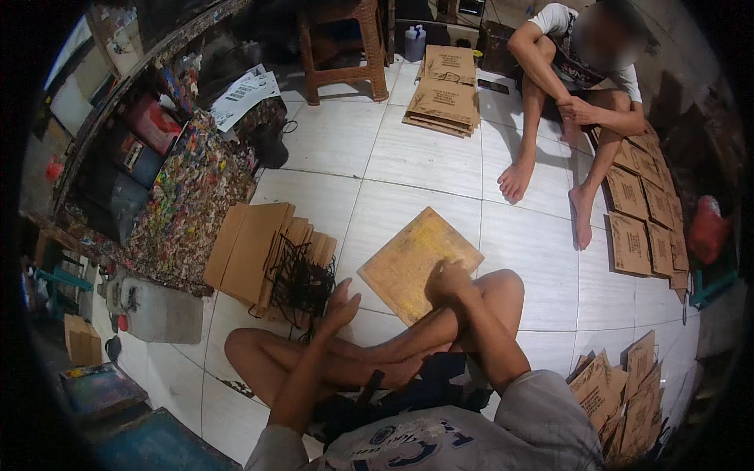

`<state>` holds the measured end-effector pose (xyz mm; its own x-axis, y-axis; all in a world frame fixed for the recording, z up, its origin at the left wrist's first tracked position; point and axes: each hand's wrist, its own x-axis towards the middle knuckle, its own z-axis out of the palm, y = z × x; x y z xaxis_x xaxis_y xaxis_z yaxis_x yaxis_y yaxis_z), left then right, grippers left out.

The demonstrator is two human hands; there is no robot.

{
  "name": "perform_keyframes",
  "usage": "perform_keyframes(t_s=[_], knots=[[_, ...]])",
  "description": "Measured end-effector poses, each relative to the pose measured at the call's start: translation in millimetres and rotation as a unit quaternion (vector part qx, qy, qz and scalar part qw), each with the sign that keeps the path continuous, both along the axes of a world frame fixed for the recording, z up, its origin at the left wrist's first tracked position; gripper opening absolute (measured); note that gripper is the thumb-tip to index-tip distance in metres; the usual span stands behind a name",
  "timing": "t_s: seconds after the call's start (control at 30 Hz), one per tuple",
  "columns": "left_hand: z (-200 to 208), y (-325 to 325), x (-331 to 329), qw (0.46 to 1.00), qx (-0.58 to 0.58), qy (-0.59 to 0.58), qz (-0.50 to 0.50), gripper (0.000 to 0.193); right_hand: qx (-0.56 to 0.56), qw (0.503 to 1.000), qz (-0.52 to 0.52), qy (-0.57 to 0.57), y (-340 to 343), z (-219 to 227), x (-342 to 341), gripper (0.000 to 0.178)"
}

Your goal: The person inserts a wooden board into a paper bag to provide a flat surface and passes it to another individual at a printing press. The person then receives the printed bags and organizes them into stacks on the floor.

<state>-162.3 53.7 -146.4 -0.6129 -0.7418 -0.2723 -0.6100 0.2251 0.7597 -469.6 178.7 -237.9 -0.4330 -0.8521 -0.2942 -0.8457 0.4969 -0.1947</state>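
My left hand (341, 306) is raised just right of the black cord handles (302, 279), its fingers apart and nothing visible in it. Those cords hang from a stack of brown paper bags (250, 247) standing on edge on the floor. In front of my crossed legs lies a square tan board (408, 255) with yellowish smears, set cornerwise. My right hand (451, 279) is over the board's right part with its fingers curled. Whether something small is in those fingers is hidden.
A person (577, 86) sits at the far right, hands together. Printed brown bags (448, 90) are stacked at the back, others (628, 200) lie along the right, and more (620, 392) at lower right. A brown stool (342, 51) and a translucent jerrycan (165, 310) stand leftward.
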Motion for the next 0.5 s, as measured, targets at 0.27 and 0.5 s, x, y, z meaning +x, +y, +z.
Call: perform_keyframes(t_s=[0.27, 0.5], knots=[[-61.0, -30.0, -35.6, 0.984, -0.146, -0.100, 0.028, 0.068, -0.016, 0.995, -0.095, 0.015, -29.5, 70.8, 25.1, 0.059], [-33.9, -12.6, -33.7, 0.983, -0.167, -0.043, 0.066, 0.055, -0.006, 0.994, -0.070, -0.088, -56.1, 63.6, -46.5, 0.065]])
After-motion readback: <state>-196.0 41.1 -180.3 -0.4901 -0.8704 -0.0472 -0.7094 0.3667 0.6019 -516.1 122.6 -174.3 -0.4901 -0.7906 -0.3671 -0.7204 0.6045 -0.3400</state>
